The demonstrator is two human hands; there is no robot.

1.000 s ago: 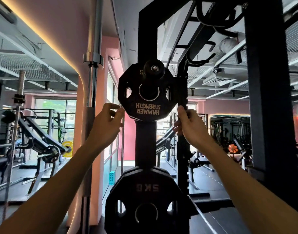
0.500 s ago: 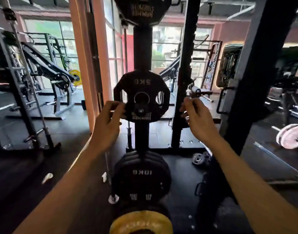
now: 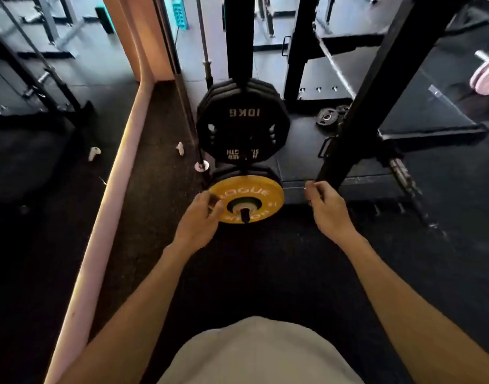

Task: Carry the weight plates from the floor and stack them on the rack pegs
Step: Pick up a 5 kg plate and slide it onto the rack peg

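Dark rubber gym floor (image 3: 265,259) below; left hand (image 3: 197,220) and right hand (image 3: 327,210) hang loosely curled, holding nothing — flanking the racked yellow plate (image 3: 261,193), probably between loads.

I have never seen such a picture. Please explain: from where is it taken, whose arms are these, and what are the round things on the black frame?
The picture comes from a camera worn on a person's head, looking down, so the two bare arms are that person's own. The left hand is beside the round yellow weight plate on a low peg of the black steel rack; whether it touches the plate I cannot tell. The right hand is loosely curled and holds nothing. Above the yellow plate hang black plates marked 10KG. Small black plates lie on the dark rubber floor further back.
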